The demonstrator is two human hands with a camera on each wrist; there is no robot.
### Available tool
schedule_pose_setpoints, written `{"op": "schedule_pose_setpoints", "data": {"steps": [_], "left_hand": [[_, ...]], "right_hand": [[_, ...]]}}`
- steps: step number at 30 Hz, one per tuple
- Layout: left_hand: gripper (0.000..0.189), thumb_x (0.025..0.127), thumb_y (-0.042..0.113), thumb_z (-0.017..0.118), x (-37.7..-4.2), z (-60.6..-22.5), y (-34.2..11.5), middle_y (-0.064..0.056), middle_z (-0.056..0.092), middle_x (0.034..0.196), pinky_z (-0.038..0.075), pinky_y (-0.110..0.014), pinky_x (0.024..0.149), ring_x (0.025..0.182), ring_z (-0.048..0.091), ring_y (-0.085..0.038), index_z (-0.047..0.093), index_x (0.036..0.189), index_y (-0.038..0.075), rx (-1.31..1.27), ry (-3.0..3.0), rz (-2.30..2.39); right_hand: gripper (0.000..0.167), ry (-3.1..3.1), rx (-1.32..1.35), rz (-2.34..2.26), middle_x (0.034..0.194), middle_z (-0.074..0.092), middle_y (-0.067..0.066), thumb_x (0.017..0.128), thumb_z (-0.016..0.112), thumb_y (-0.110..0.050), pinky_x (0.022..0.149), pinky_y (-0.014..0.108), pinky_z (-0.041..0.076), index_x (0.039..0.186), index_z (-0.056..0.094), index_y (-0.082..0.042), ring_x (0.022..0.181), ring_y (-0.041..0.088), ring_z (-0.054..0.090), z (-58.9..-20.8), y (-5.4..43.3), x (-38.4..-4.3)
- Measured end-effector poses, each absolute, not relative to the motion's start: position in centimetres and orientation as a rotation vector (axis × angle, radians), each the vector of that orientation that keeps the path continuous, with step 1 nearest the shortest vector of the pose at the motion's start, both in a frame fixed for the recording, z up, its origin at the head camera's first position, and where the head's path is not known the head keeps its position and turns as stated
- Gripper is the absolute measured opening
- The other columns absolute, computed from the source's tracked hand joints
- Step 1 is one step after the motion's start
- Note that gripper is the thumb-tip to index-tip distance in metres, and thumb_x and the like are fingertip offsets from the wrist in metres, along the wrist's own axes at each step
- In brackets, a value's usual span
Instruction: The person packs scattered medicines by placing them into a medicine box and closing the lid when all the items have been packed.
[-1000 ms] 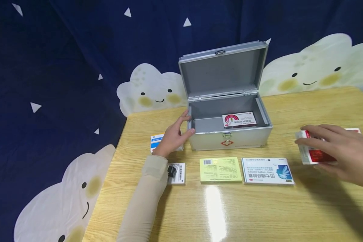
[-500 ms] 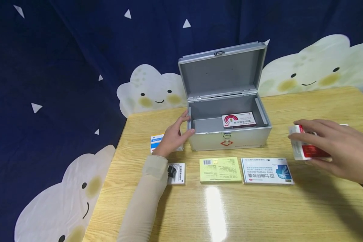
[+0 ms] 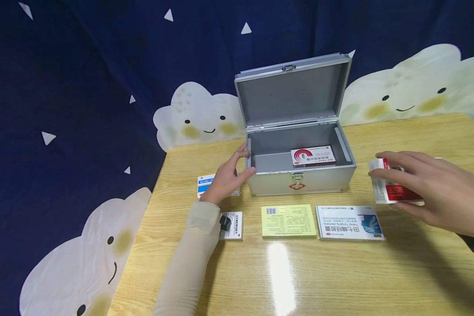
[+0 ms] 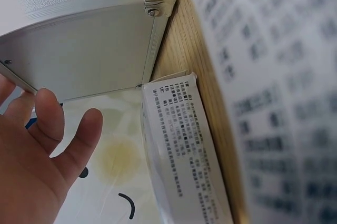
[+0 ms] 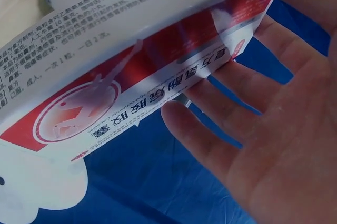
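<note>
A silver first-aid case [image 3: 320, 186] stands with its lid raised, and a white medicine box with red arcs [image 3: 314, 156] lies inside at the right. My left hand [image 3: 223, 177] rests against the case's left end, thumb at the front corner. Its fingers look fairly straight beside the case wall [image 4: 89, 50] in the left wrist view. To the right of the case, my right hand [image 3: 438, 184] grips a red and white medicine box [image 3: 400, 192] above the table. In the right wrist view, the printed face of that red and white box [image 5: 131, 77] shows between thumb and fingers.
In front of the case lie a yellow medicine box [image 3: 288, 221] and a white-and-blue one [image 3: 349, 223]. A blue-striped box [image 3: 205, 181] and a white box [image 3: 235, 226] lie left, partly behind my left arm. A dark blue curtain [image 3: 197, 44] hangs behind the table.
My right hand has moved left, toward the case, and slightly away from me with the red and white medicine box. The left hand stays at the case's left end.
</note>
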State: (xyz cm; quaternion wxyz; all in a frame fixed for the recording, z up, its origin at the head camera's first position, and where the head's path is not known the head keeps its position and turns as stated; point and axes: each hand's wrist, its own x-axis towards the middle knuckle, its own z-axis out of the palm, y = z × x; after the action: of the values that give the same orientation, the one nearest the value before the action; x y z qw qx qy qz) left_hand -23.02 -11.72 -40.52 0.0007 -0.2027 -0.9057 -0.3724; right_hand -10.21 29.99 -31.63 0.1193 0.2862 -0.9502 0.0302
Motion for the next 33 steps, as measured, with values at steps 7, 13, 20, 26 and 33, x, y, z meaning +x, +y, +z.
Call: {"op": "schedule_pose_setpoints", "data": {"steps": [7, 13, 20, 26, 33], "left_hand": [[0.068, 0.096, 0.053, 0.053, -23.1, -40.3, -11.7, 0.019, 0.034, 0.160, 0.044, -0.031, 0.054, 0.053, 0.042, -0.018, 0.027, 0.156, 0.034, -0.637, -2.844, -1.165], [0.072, 0.096, 0.051, 0.055, -23.0, -40.2, -11.7, 0.012, 0.043, 0.156, 0.043, -0.030, 0.053, 0.051, 0.040, -0.018, 0.022, 0.158, 0.034, -0.628, -2.852, -1.167], [0.072, 0.096, 0.052, 0.055, -22.7, -40.6, -11.7, 0.012, 0.044, 0.155, 0.043, -0.031, 0.054, 0.052, 0.040, -0.018, 0.021, 0.158, 0.036, -0.611, -2.861, -1.152], [0.066, 0.097, 0.049, 0.055, -22.8, -40.6, -11.4, 0.017, 0.035, 0.160, 0.043, -0.030, 0.056, 0.055, 0.042, -0.017, 0.028, 0.155, 0.032, -0.610, -2.870, -1.137], [0.071, 0.096, 0.051, 0.055, -22.7, -40.4, -11.6, 0.014, 0.041, 0.157, 0.042, -0.029, 0.055, 0.055, 0.041, -0.016, 0.024, 0.157, 0.033, -0.603, -2.861, -1.152]], "right_hand": [[0.074, -2.716, 0.899, 0.149, 0.139, 0.056, 0.019, 0.056, 0.096, -0.017, 0.089, 0.061, 0.049, 0.124, 0.066, -0.022, 0.119, 0.041, 0.054, -31.2, 30.0, -10.8], [0.069, -2.641, 0.973, 0.231, 0.140, 0.055, 0.016, 0.065, 0.092, -0.025, 0.089, 0.059, 0.048, 0.128, 0.063, -0.025, 0.121, 0.037, 0.051, -30.7, 29.8, -11.5], [0.072, -2.635, 0.967, 0.235, 0.139, 0.056, 0.016, 0.060, 0.093, -0.016, 0.090, 0.061, 0.050, 0.126, 0.066, -0.021, 0.121, 0.037, 0.053, -29.7, 28.2, -12.4], [0.066, -2.636, 1.002, 0.275, 0.139, 0.056, 0.018, 0.064, 0.092, -0.019, 0.093, 0.062, 0.049, 0.125, 0.066, -0.020, 0.123, 0.040, 0.054, -28.7, 27.0, -13.6], [0.062, -2.669, 1.055, 0.286, 0.143, 0.055, 0.018, 0.071, 0.088, -0.020, 0.100, 0.060, 0.047, 0.129, 0.064, -0.019, 0.126, 0.039, 0.054, -27.5, 25.4, -14.9]]}}
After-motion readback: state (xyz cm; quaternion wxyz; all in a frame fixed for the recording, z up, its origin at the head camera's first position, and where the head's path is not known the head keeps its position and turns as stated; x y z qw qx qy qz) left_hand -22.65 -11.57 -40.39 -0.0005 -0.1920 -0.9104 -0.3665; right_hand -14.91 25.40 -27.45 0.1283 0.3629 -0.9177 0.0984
